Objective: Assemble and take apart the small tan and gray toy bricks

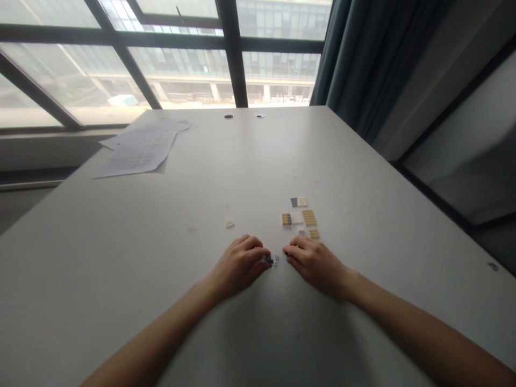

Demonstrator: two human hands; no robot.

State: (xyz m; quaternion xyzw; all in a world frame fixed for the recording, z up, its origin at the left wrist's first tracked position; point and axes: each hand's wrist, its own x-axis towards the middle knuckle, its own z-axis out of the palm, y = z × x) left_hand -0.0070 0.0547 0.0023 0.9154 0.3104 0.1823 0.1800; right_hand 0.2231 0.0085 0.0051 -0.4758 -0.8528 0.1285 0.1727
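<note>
My left hand (245, 262) is closed, thumb and fingers pinching a small dark grey building brick piece (269, 260). A small light grey and white piece (276, 260) sits at its right end, between my two hands. My right hand (309, 259) is also closed, its fingertips on a small dark piece (287, 254) that is mostly hidden. Just beyond my right hand lie a tiny white piece (301, 230) and a tan studded plate (314, 233). A white wedge-shaped piece (229, 223) rests on the table beyond my left hand.
More building plates lie past my right hand: a tan one (309, 217), a tan and grey group (286, 219), a white one (296, 217), and a grey and white pair (299, 202). Printed papers (141, 150) cover the white table's (258, 156) far left. A small dark object (492, 266) lies far right.
</note>
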